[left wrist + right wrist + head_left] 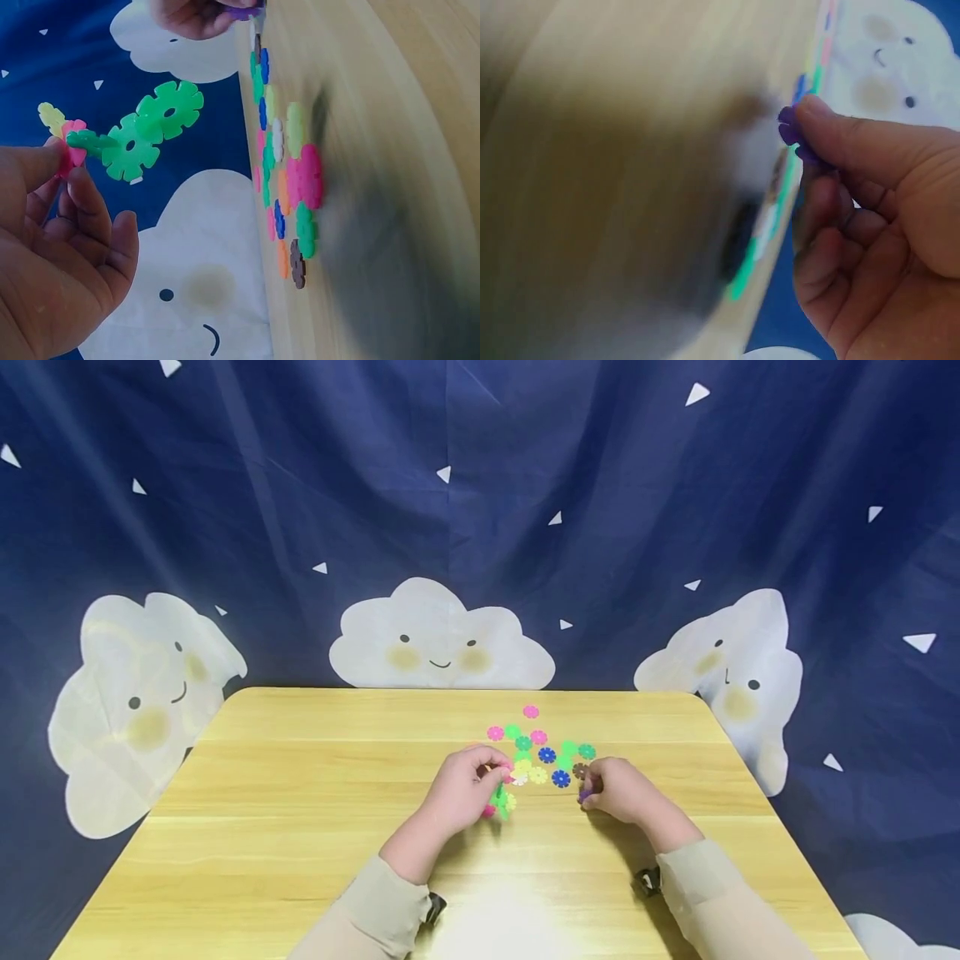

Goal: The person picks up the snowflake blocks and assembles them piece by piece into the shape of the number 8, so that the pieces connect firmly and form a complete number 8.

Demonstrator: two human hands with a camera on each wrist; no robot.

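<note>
My left hand (459, 792) pinches a pink notched plastic disc (76, 133) between thumb and fingers. Joined to that disc are a yellow one (51, 116) and a short chain of green discs (129, 150), which hangs above the table. Over to the right, my right hand (621, 789) holds a purple notched disc (789, 131) between thumb and forefinger, its other fingers curled. Part of the purple disc is hidden by the thumb. Near the right fingertips lie a brown disc (580, 770) and a dark blue disc (561, 779).
Several loose discs in pink, green, yellow, white and blue lie flat beyond and between the hands, the farthest a pink one (531, 712). They rest on a wooden table (300, 827). A dark blue curtain (480, 427) with clouds hangs behind its far edge.
</note>
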